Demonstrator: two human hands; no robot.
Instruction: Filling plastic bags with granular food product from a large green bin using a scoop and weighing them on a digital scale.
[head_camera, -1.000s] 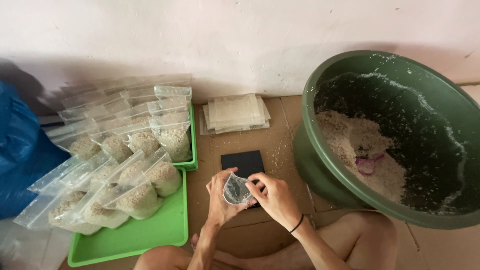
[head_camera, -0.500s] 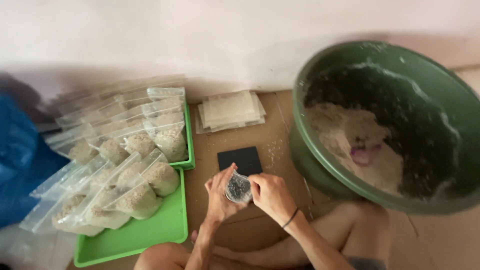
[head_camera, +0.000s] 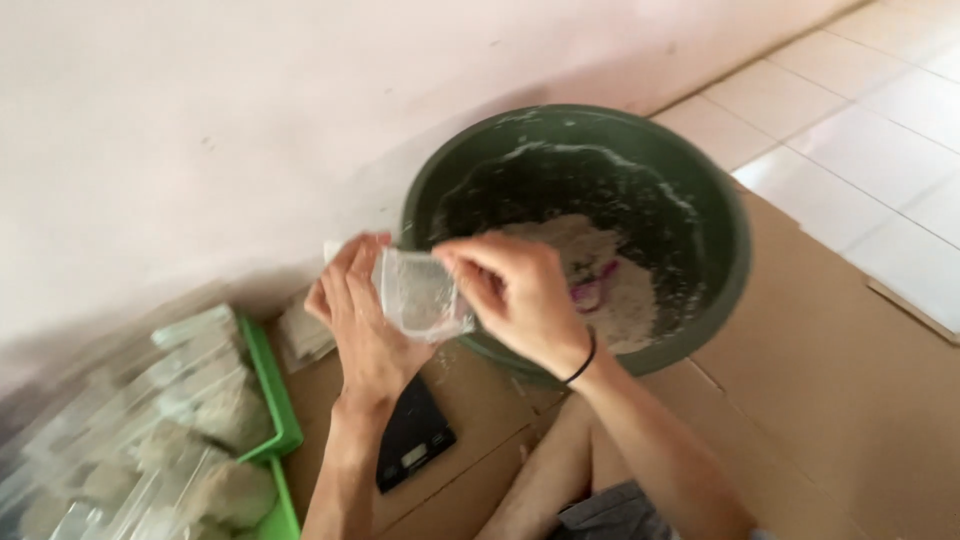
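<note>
A pale wall (head_camera: 180, 130) closes off the space above and behind the grip, while brown cardboard flooring (head_camera: 850, 400) and white tiles (head_camera: 880, 120) lie open to the right of it. One large green basin (head_camera: 600, 230) is seen just beyond and to the right of the grip, its rim passing under the right hand; a heap of pale grain (head_camera: 590, 270) and one pink scoop (head_camera: 592, 290) lie inside. Two green trays (head_camera: 268, 385) of blurred filled bags (head_camera: 200, 440), too smeared to be counted, are set down-left of the grip. One black scale (head_camera: 412, 445) lies below it. One small clear bag (head_camera: 420, 295) is held up between both hands, pinched at its left edge by the left hand (head_camera: 360, 320) and at its right edge by the right hand (head_camera: 515, 300).
</note>
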